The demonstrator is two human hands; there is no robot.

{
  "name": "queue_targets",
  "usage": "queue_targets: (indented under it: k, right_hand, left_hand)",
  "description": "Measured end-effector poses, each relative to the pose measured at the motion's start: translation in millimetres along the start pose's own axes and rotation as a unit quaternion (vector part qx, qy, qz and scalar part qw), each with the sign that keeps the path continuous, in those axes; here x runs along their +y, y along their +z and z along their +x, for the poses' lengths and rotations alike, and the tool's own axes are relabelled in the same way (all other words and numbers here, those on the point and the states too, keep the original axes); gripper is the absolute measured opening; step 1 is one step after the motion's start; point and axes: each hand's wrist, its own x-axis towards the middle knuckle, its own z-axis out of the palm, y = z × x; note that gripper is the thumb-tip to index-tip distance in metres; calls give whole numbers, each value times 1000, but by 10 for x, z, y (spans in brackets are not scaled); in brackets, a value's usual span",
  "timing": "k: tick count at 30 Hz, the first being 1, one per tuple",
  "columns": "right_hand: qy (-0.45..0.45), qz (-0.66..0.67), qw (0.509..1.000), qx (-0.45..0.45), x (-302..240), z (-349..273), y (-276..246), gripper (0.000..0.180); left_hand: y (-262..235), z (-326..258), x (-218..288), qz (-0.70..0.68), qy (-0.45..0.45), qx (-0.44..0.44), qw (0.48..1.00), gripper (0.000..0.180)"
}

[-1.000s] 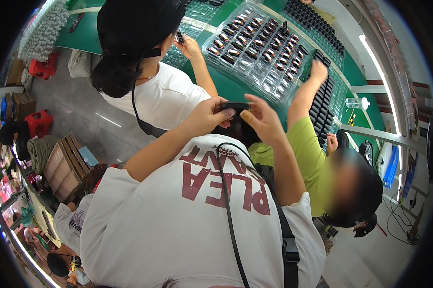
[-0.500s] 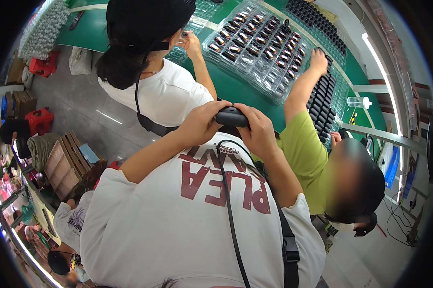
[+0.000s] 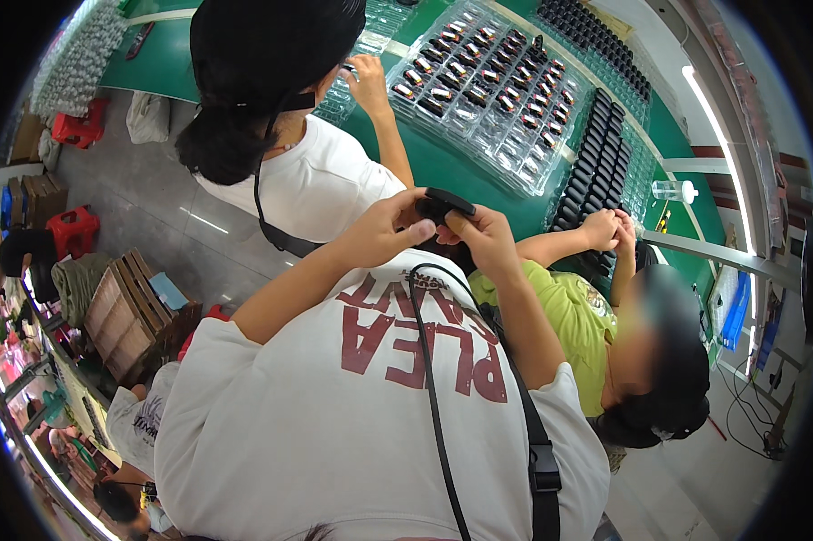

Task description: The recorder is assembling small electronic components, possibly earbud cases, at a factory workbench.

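Observation:
Close to my chest, my left hand (image 3: 394,227) and my right hand (image 3: 488,238) both grip a small black rounded plastic piece (image 3: 448,202). It is tilted, with its far edge raised, and the fingers partly hide its near side. My left thumb points across toward it, while my right thumb presses on its right part. Whether it is one piece or two cannot be made out. Beyond my hands, a clear plastic tray (image 3: 543,183) on the green table (image 3: 443,162) holds several small black pieces with light and red marks.
A co-worker in a white shirt (image 3: 325,171) stands at the front left. Another in a green shirt (image 3: 569,320) is at my right, hands together. Rows of black rounded pieces (image 3: 596,162) lie on the table. A metal bar (image 3: 713,249) crosses at right; cardboard boxes (image 3: 123,307) stand at left.
The black piece has been turned from lying flat to tilted, and my fingers have shifted around it. The green-shirted co-worker has drawn an arm back from the rows of black pieces.

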Motion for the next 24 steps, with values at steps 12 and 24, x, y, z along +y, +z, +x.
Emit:
queue_targets:
  k: [12, 24]
  right_hand:
    - [20, 92, 991, -98, 7, 533, -243, 36]
    - [-200, -571, 788, 116, 920, 1878, -3427, 30]
  left_hand:
    - [-56, 188, -52, 81, -104, 111, 985, 42]
    - [-36, 298, 9, 18, -174, 100, 980, 29]
